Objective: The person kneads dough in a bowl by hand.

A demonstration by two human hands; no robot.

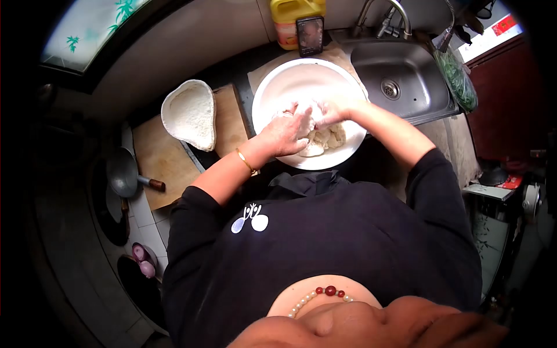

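Counter (244, 91), dough (322, 142) in bowl (277, 81), steel sink (415, 72)

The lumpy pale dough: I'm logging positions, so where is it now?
In the head view, the dough lies in the near part of the large round white bowl, beside the floury left hand, left of the rectangular steel sink.

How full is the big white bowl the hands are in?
Only partly full: pale, lumpy dough lies toward the person's side of the bowl, and its bare white inside shows at the far side.

Dough (319, 145) in bowl (284, 87), left of sink (415, 66)
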